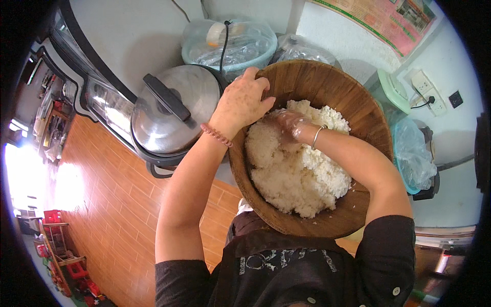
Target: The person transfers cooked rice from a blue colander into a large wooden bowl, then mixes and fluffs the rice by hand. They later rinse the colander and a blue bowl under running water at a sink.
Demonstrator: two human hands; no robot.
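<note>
A wide wooden tub (pixel 366 105) in front of me holds a large clumped mass of cooked white rice (pixel 295 188). My left hand (pixel 247 98) grips the tub's upper left rim, its thumb and fingertips curling over the inner side. Inside the tub, my right hand (pixel 287 124) is pushed into the far left part of the rice. It looks covered by a thin clear plastic glove. The fingers of that hand are mostly hidden, so their closure does not show. Loose grains cling to the tub's inner wall near the right forearm.
Left of the tub stands a large cooker with a domed metal lid (pixel 176 109) and black handle. Behind are a plastic-covered blue basin (pixel 230 50) and a light green lidded container (pixel 393 90). A blue, bag-lined bin (pixel 414 157) sits right, below wall sockets (pixel 427 92).
</note>
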